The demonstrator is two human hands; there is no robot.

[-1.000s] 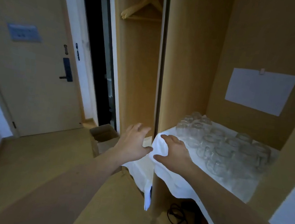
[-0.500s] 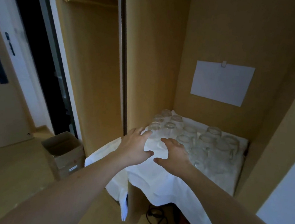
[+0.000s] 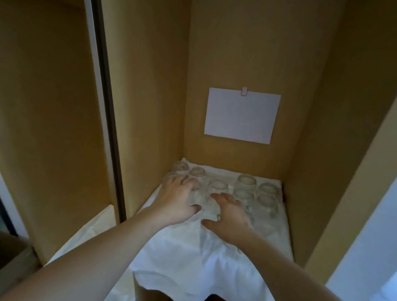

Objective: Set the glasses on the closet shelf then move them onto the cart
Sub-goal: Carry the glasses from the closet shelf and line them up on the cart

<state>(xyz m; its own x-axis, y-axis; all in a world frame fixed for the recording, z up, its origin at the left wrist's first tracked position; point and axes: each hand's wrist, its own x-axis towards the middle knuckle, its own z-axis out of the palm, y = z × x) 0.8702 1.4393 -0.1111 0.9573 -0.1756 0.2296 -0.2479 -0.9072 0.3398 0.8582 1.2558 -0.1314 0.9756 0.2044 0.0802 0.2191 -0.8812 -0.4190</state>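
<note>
Both hands have advanced from the cloth's front edge to the glasses [image 3: 245, 185], clustered on the white cloth [image 3: 194, 257] covering the closet shelf. Left hand [image 3: 177, 204] curls over a front-left glass; right hand [image 3: 230, 220] hovers spread, holding nothing. Glasses appear rigid, smooth, breakable: best gripped around the sidewalls.

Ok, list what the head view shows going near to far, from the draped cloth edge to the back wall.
White cloth's hanging edge → the two hands, left and right → clear glasses → paper sheet on the back wall.
</note>
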